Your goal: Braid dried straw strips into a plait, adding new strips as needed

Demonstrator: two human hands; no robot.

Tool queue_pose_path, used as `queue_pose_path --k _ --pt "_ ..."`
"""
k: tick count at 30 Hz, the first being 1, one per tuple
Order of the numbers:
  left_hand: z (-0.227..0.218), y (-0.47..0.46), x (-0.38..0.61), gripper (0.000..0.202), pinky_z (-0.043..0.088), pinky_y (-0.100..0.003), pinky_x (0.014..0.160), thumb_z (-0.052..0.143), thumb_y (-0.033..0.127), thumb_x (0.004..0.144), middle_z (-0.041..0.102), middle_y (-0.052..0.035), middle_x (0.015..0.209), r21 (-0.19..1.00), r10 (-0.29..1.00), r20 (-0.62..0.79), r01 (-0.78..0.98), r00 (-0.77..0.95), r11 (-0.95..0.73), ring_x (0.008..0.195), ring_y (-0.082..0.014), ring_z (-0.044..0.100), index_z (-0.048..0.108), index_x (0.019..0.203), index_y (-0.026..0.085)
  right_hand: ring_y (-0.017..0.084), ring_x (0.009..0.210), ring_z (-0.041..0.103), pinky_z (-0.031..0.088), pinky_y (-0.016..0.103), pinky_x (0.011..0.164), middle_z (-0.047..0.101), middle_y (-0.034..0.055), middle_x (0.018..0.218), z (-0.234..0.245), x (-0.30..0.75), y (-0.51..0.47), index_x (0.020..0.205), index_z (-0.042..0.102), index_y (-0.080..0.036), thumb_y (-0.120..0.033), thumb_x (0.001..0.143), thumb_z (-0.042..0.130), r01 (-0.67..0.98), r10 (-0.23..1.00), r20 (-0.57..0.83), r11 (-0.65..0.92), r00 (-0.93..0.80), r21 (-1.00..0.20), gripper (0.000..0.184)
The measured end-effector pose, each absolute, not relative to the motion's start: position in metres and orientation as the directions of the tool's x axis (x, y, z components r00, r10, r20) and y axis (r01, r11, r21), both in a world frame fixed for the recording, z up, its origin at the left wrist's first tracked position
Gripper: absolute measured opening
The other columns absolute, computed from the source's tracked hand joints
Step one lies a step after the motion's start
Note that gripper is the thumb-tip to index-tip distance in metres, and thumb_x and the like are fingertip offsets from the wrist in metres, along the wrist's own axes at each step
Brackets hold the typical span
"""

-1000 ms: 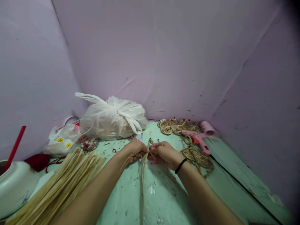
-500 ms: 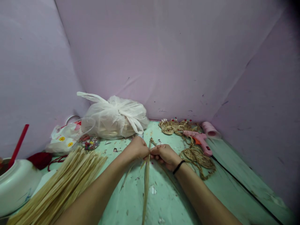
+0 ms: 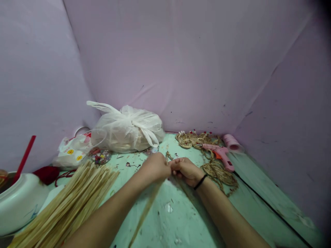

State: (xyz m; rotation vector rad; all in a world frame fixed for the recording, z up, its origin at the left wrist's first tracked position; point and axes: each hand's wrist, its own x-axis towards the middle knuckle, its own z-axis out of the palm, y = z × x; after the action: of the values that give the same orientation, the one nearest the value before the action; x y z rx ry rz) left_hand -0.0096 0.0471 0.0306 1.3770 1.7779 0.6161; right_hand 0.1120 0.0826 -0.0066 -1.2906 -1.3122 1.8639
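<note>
My left hand (image 3: 156,166) and my right hand (image 3: 186,170) meet over the middle of the table, both closed on strands of dried plant fibre. A long fibre strand (image 3: 148,208) trails from under my left hand toward the near edge. Beyond the fingers, a short braided end (image 3: 168,155) shows on the tabletop. My right fingers pinch close against my left hand, and the exact grip point is hidden. A black band circles my right wrist. To the left lies a thick bundle of pale fibre strips (image 3: 69,203).
A pink glue gun (image 3: 218,151) rests by coils of braided cord (image 3: 219,175) at right, near a pink thread spool (image 3: 232,143). Behind stands a tied white plastic bag (image 3: 129,129). Beads (image 3: 99,156), dark red yarn (image 3: 46,175) and a white pot (image 3: 22,203) are at left.
My left hand has rolled over and shifted slightly right, against my right fingers. The hanging fibre strand has swung to the left.
</note>
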Motion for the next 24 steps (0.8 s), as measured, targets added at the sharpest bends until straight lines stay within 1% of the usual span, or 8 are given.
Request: queue_pose_path --k 2,4,9,12,15,19,21,24 --pt "0.033 0.056 -0.019 0.012 0.025 -0.020 0.041 0.055 0.016 0.061 0.040 0.0020 0.036 0.753 0.947 -0.268 0.575 -0.179 0.322 0.038 -0.0102 0.040 0.053 0.049 0.014 0.002 0.036 0.034 0.019 0.015 0.033 0.054 0.0001 0.046 -0.006 0.114 0.084 0.049 0.055 -0.009 -0.007 0.051 0.052 0.098 0.796 -0.389 -0.391 -0.463 -0.915 0.005" --pt "0.033 0.061 -0.022 0.012 0.025 -0.021 0.037 0.050 0.016 0.065 0.044 0.0014 0.037 0.783 0.918 -0.353 0.480 -0.182 0.396 0.032 -0.0089 0.037 0.057 0.055 0.013 0.002 0.037 0.036 0.020 0.014 0.033 0.057 0.0014 0.050 -0.005 0.116 0.085 0.050 0.057 -0.009 -0.008 0.052 0.054 0.097 0.789 -0.378 -0.381 -0.485 -0.920 0.003" --pt "0.025 0.060 -0.012 0.014 0.026 -0.018 0.032 0.049 0.011 0.065 0.052 -0.0015 0.045 0.823 0.840 -0.541 0.229 0.035 0.520 0.032 -0.0053 0.039 0.054 0.052 0.009 0.002 0.037 0.037 0.023 0.014 0.035 0.056 -0.0007 0.046 -0.002 0.117 0.086 0.057 0.059 -0.010 -0.008 0.052 0.055 0.110 0.790 -0.415 -0.412 -0.451 -0.904 0.006" --pt "0.020 0.060 -0.011 0.016 0.026 -0.018 0.031 0.052 0.013 0.065 0.049 -0.0003 0.039 0.791 0.820 -0.572 0.284 0.028 0.542 0.031 -0.0057 0.038 0.052 0.049 0.010 0.003 0.037 0.037 0.022 0.016 0.036 0.057 -0.0006 0.048 -0.004 0.117 0.087 0.057 0.058 -0.011 -0.009 0.053 0.054 0.181 0.798 -0.393 -0.349 -0.457 -0.920 0.006" --pt "0.017 0.062 -0.012 0.017 0.021 -0.019 0.029 0.052 0.012 0.060 0.038 0.0032 0.030 0.769 0.853 -0.519 0.403 -0.058 0.496 0.026 -0.0059 0.030 0.049 0.043 0.012 0.005 0.038 0.038 0.024 0.018 0.038 0.057 -0.0007 0.048 -0.006 0.115 0.086 0.054 0.059 -0.012 -0.009 0.052 0.053 0.367 0.855 -0.318 -0.165 -0.409 -0.916 0.007" --pt "0.016 0.062 -0.010 0.016 0.016 -0.020 0.029 0.050 0.009 0.053 0.033 0.0038 0.026 0.783 0.903 -0.412 0.458 -0.127 0.421 0.025 -0.0061 0.026 0.044 0.039 0.014 0.010 0.048 0.049 0.030 0.020 0.046 0.061 0.0031 0.051 0.000 0.111 0.081 0.055 0.065 -0.014 -0.011 0.053 0.055 0.698 0.939 -0.099 0.171 -0.328 -0.695 0.011" --pt "0.017 0.060 -0.008 0.017 0.016 -0.019 0.029 0.050 0.007 0.052 0.032 0.0039 0.026 0.782 0.902 -0.404 0.456 -0.149 0.425 0.025 -0.0059 0.026 0.043 0.038 0.014 0.013 0.053 0.053 0.031 0.022 0.049 0.064 0.0062 0.056 0.009 0.110 0.076 0.057 0.068 -0.016 -0.013 0.055 0.055 0.793 0.951 -0.047 0.227 -0.305 -0.565 0.014" --pt "0.017 0.059 -0.006 0.020 0.015 -0.019 0.029 0.052 0.008 0.052 0.030 0.0045 0.025 0.797 0.895 -0.417 0.410 -0.157 0.443 0.025 -0.0053 0.026 0.041 0.037 0.015 0.017 0.057 0.056 0.029 0.024 0.049 0.066 0.0097 0.060 0.022 0.108 0.066 0.058 0.069 -0.017 -0.015 0.056 0.056 0.857 0.963 -0.055 0.209 -0.265 -0.470 0.013"
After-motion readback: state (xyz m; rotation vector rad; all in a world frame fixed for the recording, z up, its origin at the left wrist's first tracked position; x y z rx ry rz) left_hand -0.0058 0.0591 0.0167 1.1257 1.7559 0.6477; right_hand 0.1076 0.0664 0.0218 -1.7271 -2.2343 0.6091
